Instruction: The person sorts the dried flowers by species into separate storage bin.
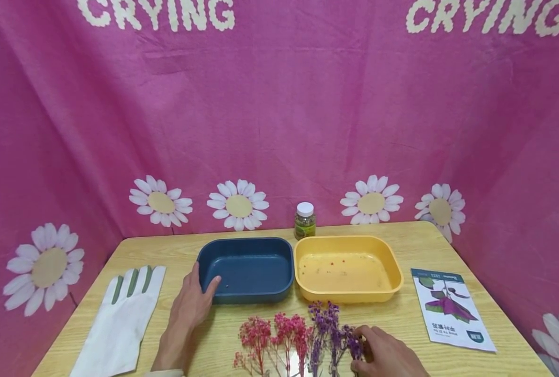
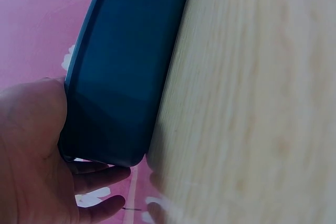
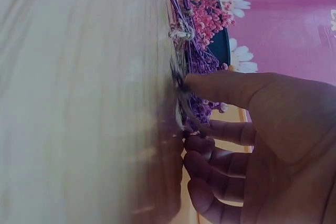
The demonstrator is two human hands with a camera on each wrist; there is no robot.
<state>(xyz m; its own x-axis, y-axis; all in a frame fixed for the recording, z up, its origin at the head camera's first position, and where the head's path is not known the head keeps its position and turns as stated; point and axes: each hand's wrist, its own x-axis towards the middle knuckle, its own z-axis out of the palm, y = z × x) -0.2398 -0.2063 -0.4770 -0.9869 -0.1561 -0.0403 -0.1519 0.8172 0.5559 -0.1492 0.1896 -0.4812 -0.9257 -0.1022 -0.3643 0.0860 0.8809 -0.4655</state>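
Note:
My left hand (image 1: 191, 301) grips the left end of a dark blue tray (image 1: 286, 290), its thumb over the rim and fingers along the outside. In the left wrist view, the same tray (image 2: 121, 77) lies against the palm side of the hand (image 2: 37, 150). At the front right, my right hand (image 1: 388, 353) pinches the right edge of the purple dried flowers (image 1: 326, 324). A thin, blurred greyish strip shows between thumb and fingers in the right wrist view; its kind is unclear. Pink dried flowers (image 1: 293, 332) lie left of the purple ones.
A yellow tray (image 1: 350, 297) with small specks inside stands right of the blue one. Behind them is a white-capped jar (image 1: 305, 222). A white glove (image 1: 119, 319) lies at the left, a printed seed packet (image 1: 454, 311) at the right. Pink cloth (image 1: 279, 131) surrounds the wooden table.

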